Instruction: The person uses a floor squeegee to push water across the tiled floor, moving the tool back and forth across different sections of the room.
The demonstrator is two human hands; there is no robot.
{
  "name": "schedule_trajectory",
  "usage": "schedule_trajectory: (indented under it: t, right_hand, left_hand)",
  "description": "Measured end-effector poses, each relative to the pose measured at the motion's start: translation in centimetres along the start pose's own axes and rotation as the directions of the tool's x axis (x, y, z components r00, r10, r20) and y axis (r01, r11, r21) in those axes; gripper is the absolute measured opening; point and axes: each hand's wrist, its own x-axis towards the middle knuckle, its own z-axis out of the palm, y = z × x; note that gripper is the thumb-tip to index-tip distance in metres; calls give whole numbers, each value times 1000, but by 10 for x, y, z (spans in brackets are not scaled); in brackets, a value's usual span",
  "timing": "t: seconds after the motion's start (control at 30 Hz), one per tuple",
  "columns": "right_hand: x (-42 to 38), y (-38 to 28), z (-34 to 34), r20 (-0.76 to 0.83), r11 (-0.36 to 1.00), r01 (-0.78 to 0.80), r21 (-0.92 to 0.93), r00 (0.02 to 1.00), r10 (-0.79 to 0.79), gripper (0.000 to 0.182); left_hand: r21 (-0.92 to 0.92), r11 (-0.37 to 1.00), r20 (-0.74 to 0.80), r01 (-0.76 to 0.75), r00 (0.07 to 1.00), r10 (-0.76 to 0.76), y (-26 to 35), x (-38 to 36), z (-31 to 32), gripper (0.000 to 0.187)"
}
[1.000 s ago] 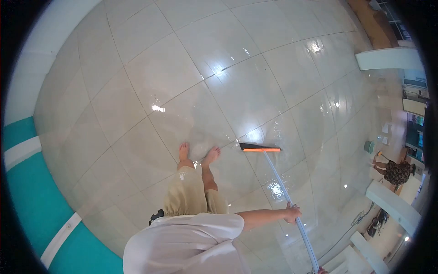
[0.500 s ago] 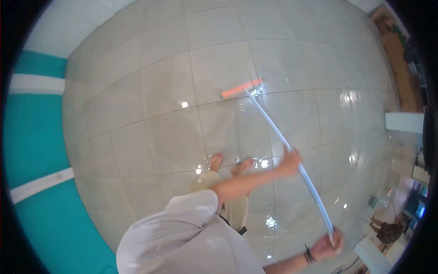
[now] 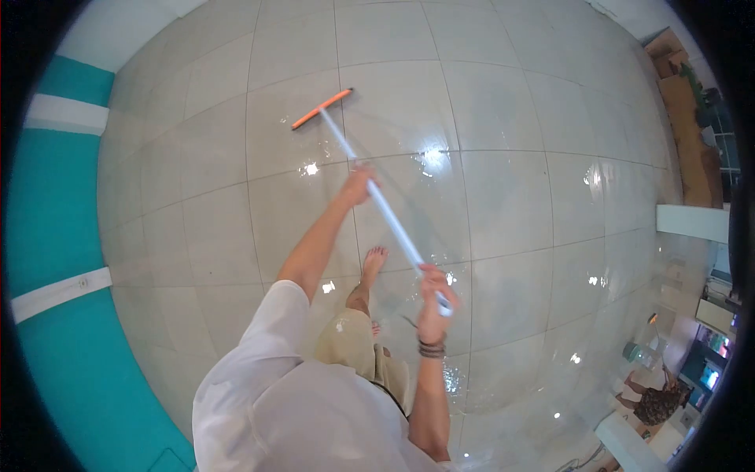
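A floor squeegee with an orange head (image 3: 322, 108) and a long pale handle (image 3: 391, 220) reaches from my body toward the upper left. Its head rests on the wet tiled floor (image 3: 511, 197). Partway down the handle, my left hand (image 3: 359, 184) is wrapped round it. My right hand (image 3: 435, 303) grips the handle near its top end, which sticks out beside the fingers. Dark bands circle the right wrist. One bare foot (image 3: 374, 258) is stepped forward below the handle; the other is mostly hidden by the trouser leg.
A teal and white wall (image 3: 51, 212) runs along the left side. At the right stand a brown wooden piece (image 3: 692, 141) and a white pillar (image 3: 692, 223). Another person (image 3: 659, 399) is at the lower right near lit screens and a clear bottle (image 3: 641, 354). Water glints on the tiles.
The squeegee head has moved left and farther from me. Both hands have moved left with the handle, and my right hand has come nearer my body. One foot has stepped forward.
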Motion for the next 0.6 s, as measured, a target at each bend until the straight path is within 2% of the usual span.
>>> schedule_trajectory:
  t: [0.07, 0.13, 0.2, 0.23, 0.3, 0.37, 0.4, 0.43, 0.47, 0.5, 0.53, 0.57, 0.6]
  right_hand:
    - [-29, -21, -40, -69, 994, 102, -37, 992, -104, 9]
    - [-63, -44, -87, -203, 996, 79, 37, 977, -70, 10]
    - [-107, -67, -125, -391, 1000, 0, 16, 920, 6, 10]
    - [-129, -80, -142, -454, 1000, 0, 20, 891, 9, 10]
    - [-184, -104, -174, -555, 1000, 19, 3, 832, -14, 11]
    - [-234, -131, -198, -618, 998, 59, -12, 784, -54, 11]
    - [-260, -148, -207, -643, 998, 67, -10, 764, -58, 13]
    - [-283, -162, -214, -703, 995, 54, -90, 704, -101, 15]
    - [-304, -177, -219, -753, 985, 36, -167, 640, -151, 17]
    - [-329, -196, -220, -726, 977, 47, -209, 662, -187, 19]
    - [-344, -216, -218, -693, 966, 60, -252, 685, -224, 20]
    - [-345, -240, -197, -821, 962, 27, -273, 514, -247, 18]
    - [-346, -256, -178, -910, 959, -7, -282, 319, -265, 18]
  left_hand:
    - [-70, 990, -58, -121, 991, 117, 60, -12, 33, 14]
    - [-92, 990, 77, -104, 991, 111, 106, -21, 95, 11]
    - [0, 982, 118, -190, 975, 188, 181, -57, 107, 9]
    - [-108, 980, 152, -168, 971, 183, 207, -74, 128, 17]
    - [-153, 970, 155, -188, 965, 211, 262, -119, 171, 16]
    - [-177, 952, 311, -250, 904, 295, 325, -164, 161, 15]
    - [-242, 939, 460, -245, 823, 333, 355, -187, 163, 19]
    - [-296, 925, 586, -239, 719, 374, 379, -204, 163, 23]
    - [-315, 929, 565, -195, 747, 349, 403, -230, 164, 27]
    - [-341, 929, 545, -146, 774, 322, 429, -262, 164, 32]
    - [-364, 922, 627, -131, 698, 347, 451, -283, 163, 35]
    - [-382, 917, 698, -117, 613, 369, 468, -302, 163, 39]
    - [-424, 900, 697, -99, 599, 394, 483, -324, 168, 39]
